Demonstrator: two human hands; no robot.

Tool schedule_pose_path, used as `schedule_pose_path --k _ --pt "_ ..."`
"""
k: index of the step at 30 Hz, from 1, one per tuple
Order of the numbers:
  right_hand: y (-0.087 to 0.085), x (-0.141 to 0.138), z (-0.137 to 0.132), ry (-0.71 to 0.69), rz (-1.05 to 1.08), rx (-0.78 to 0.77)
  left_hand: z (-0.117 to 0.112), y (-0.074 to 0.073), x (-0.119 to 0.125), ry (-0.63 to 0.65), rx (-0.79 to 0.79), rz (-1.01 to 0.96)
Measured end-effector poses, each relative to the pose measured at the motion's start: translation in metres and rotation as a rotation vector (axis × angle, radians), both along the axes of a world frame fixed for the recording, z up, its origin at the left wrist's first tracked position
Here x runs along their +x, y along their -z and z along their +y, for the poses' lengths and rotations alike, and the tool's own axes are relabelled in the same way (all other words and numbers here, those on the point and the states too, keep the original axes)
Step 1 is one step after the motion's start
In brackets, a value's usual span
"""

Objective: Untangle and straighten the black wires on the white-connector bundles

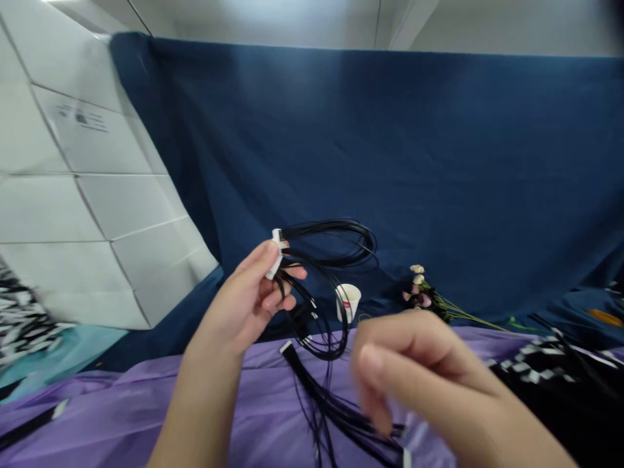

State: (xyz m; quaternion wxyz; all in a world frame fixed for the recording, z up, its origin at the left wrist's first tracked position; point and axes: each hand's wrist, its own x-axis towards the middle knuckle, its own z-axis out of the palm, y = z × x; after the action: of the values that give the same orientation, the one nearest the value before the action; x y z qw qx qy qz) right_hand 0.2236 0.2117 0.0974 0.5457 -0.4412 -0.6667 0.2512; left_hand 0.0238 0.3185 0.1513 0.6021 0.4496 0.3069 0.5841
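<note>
My left hand [260, 289] is raised in the middle, thumb and fingers pinching the white connector [275, 255] of a black wire harness [363, 244]. Its thin wires loop out to the right and back down below the hand. My right hand [409, 370] is at the lower right, slightly blurred, its fingers curled with the thumb near the index finger. Whether something small sits in that pinch is hidden. Below it, a second black wire bundle [322, 396] with a white end lies across the purple cloth [263, 403], partly covered by the right hand.
Behind the wires stands a white paper cup [348, 302]. Artificial flowers [418, 292] lie to its right, before a dark blue cloth backdrop [390, 143]. White boxes [121, 195] are stacked at left. Black-and-white parts [536, 361] lie at right, and another black bundle [32, 426] at lower left.
</note>
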Motion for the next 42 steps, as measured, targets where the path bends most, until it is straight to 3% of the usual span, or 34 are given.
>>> schedule_pose_path --k 2,4,6,9,12,16,24,30,38,42 --pt "-0.020 -0.002 0.020 0.055 -0.046 -0.028 -0.003 -0.001 0.000 0.041 -0.033 -0.040" --pt "-0.030 -0.004 0.039 0.008 -0.200 -0.087 -0.005 -0.001 0.000 0.090 -0.052 -0.079" --pt "-0.031 -0.009 0.055 -0.009 -0.226 -0.078 -0.006 0.001 0.001 0.147 -0.057 -0.111" --pt "-0.025 -0.026 0.070 -0.109 -0.045 0.041 -0.006 0.005 0.004 0.250 -0.054 -0.148" --pt "-0.022 -0.042 0.075 -0.250 0.157 0.077 -0.006 0.010 0.006 0.344 -0.042 -0.186" --pt "-0.024 -0.046 0.074 -0.356 0.319 -0.018 -0.006 0.012 0.006 0.389 -0.045 -0.208" --pt "-0.025 -0.039 0.074 -0.448 0.292 0.002 -0.005 0.015 0.010 0.392 -0.005 -0.197" --pt "-0.023 -0.044 0.066 -0.206 0.137 0.081 -0.006 0.015 0.012 0.402 0.017 -0.216" --pt "-0.008 -0.047 0.066 0.370 -0.344 0.580 -0.007 0.014 0.013 0.379 0.036 -0.220" --pt "-0.008 -0.048 0.069 0.452 -0.406 0.622 -0.007 0.013 0.013 0.357 0.091 -0.201"
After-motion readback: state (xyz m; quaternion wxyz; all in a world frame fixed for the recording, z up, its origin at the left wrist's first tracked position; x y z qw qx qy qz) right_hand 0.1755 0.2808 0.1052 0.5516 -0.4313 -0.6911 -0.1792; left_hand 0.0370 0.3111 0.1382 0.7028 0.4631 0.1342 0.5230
